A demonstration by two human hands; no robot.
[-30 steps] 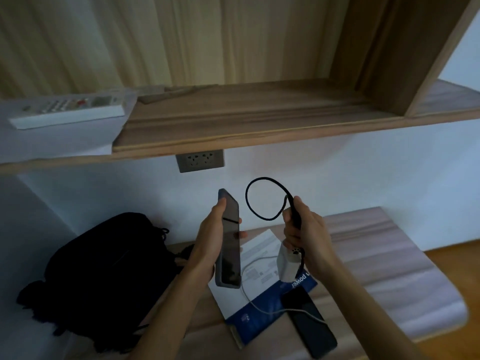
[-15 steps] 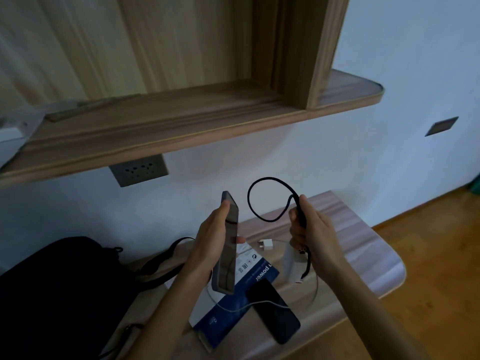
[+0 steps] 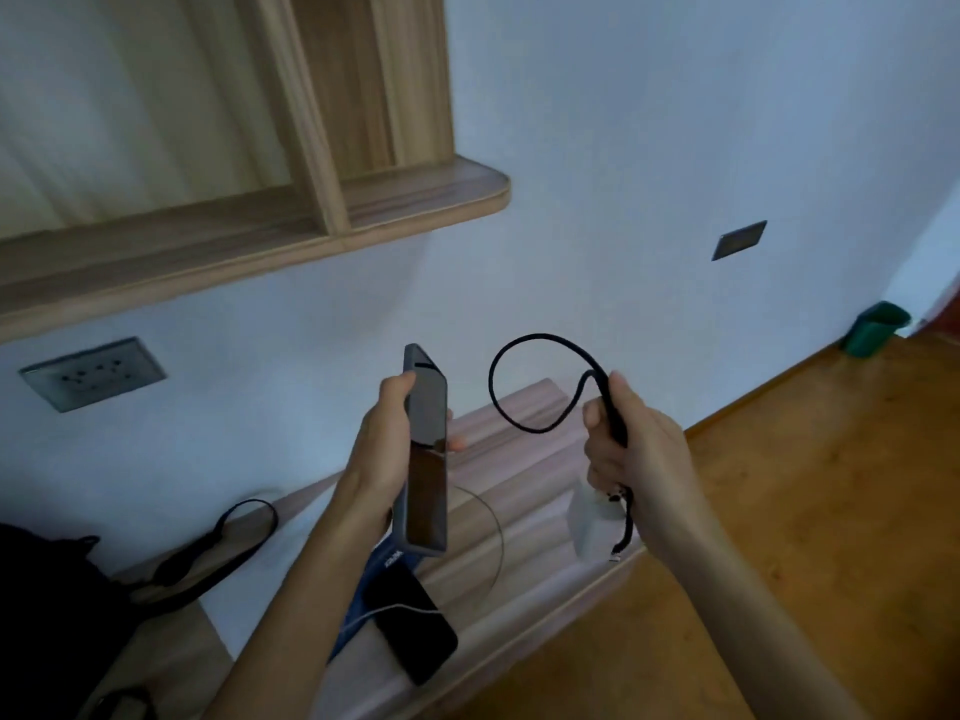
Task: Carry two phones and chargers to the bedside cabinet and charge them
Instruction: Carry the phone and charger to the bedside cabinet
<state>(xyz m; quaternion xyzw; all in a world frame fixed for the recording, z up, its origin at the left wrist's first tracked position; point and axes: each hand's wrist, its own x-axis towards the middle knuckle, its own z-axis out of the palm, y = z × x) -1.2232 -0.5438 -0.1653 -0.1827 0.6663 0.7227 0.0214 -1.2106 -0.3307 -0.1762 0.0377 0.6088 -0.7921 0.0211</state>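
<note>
In the centre of the frame the left hand (image 3: pixel 379 459) gripped a dark phone (image 3: pixel 427 485) by its long edges, thumb on the near edge and fingertips showing past the far one. The phone stood nearly upright in the air above the surface (image 3: pixel 524 475), its long axis running top to bottom and leaning slightly left at the top, with the glossy screen turned to the right. It looked stiff, smooth and rather slippery, with glass that would not take a drop kindly; the edge grip near the middle seemed the sound place to hold it.

To the right of centre the right hand (image 3: pixel 644 459) was closed round a black cable (image 3: pixel 543 336), which sprang up in a loop to the left of the fist, and it also held a white charger block (image 3: pixel 589 524) below the fingers. The cable appeared limp and light, its free plug end dangling under the hand, and would be best taken by the plug for insertion.

A second phone (image 3: pixel 415 631) lay flat on the surface at lower centre, its long axis running from upper left to lower right, with a thin white cable (image 3: pixel 400 609) crossing it. A wall socket (image 3: pixel 93 374) sat at the left.
</note>
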